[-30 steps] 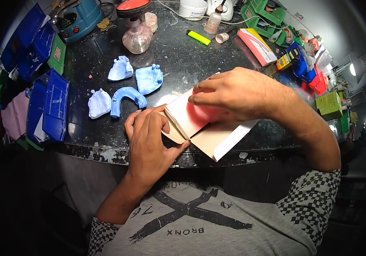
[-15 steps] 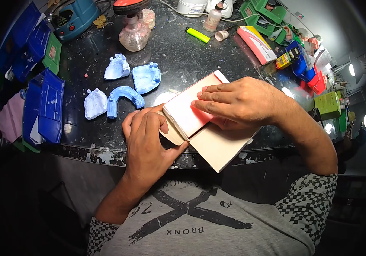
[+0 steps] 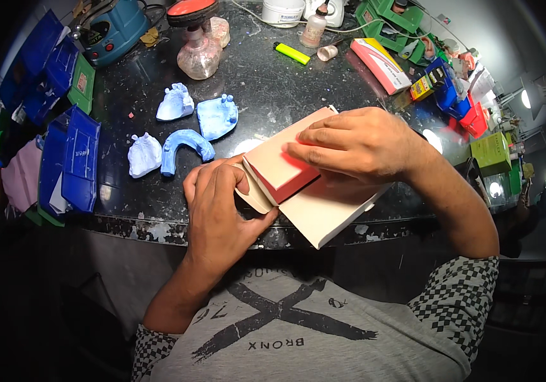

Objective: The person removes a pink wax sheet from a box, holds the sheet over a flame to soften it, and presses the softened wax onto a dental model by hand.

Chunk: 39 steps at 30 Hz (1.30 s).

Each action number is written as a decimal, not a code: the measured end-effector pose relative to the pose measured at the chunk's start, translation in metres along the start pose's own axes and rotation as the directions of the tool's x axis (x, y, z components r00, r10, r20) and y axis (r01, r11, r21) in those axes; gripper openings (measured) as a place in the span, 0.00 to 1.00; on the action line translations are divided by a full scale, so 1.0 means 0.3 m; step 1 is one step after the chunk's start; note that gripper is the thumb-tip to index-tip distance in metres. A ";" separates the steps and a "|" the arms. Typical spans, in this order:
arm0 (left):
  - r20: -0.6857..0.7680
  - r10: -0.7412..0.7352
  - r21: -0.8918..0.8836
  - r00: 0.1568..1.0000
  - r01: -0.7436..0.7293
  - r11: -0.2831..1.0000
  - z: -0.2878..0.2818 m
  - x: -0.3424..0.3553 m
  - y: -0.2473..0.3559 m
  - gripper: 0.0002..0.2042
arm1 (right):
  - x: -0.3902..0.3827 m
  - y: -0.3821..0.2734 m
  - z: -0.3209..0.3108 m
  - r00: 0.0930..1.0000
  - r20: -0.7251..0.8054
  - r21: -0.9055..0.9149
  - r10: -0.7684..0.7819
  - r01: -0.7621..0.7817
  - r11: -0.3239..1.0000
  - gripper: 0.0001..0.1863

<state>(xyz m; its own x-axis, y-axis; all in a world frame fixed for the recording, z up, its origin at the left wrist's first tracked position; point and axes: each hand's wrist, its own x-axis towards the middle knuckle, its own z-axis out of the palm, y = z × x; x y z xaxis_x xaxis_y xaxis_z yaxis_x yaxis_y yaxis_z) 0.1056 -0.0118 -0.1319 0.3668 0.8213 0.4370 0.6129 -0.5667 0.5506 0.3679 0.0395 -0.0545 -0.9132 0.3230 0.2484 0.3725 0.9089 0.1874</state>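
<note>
An open cardboard box (image 3: 324,219) with a cream inside lies tilted at the table's near edge. In it is a stack of flat pink sheets (image 3: 286,181), with a pale sheet (image 3: 276,149) on top. My left hand (image 3: 216,204) grips the box's left end, its thumb near the lower corner and its fingers curled at the flap. Over the stack, my right hand (image 3: 362,146) has its fingers bent together on the pale sheet; its thumb is hidden beneath. Left of the box lie blue dental casts (image 3: 217,119) and a blue horseshoe-shaped piece (image 3: 187,145).
Blue bins (image 3: 81,159) line the left side, below a teal machine (image 3: 111,32). At the back are a glass burner (image 3: 198,57), a yellow-green lighter (image 3: 292,53) and a small bottle (image 3: 313,30). A pink-and-white box (image 3: 381,67) and more bins stand to the right.
The pale sheet's near edge has shifted from the box's end, and more pink shows beneath it. My right hand has moved slightly toward me. My left hand keeps its hold.
</note>
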 end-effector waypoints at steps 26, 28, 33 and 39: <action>0.050 -0.035 -0.054 0.998 0.038 0.998 -0.012 0.002 -0.009 0.28 | 0.031 0.007 -0.033 0.962 0.251 0.209 0.111 -0.166 0.964 0.24; 0.041 -0.032 -0.058 0.999 0.035 0.998 -0.013 0.001 -0.012 0.28 | 0.039 0.009 -0.040 0.953 0.279 0.229 0.121 -0.189 0.955 0.23; 0.029 -0.024 -0.061 0.999 0.025 0.998 -0.011 -0.001 -0.016 0.28 | 0.032 -0.009 -0.039 0.951 0.274 0.217 0.145 -0.208 0.954 0.23; 0.036 -0.028 -0.055 0.999 0.030 0.998 -0.012 -0.001 -0.012 0.28 | 0.007 -0.027 -0.027 0.968 0.200 0.173 0.153 -0.188 0.967 0.22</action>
<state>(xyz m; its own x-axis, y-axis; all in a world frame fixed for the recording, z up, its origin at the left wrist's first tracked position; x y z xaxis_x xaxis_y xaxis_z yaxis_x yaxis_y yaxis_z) 0.1006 -0.0102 -0.1314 0.3745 0.8384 0.3960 0.5840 -0.5450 0.6016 0.3642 0.0307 -0.0479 -0.8600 0.5041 0.0785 0.5034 0.8635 -0.0303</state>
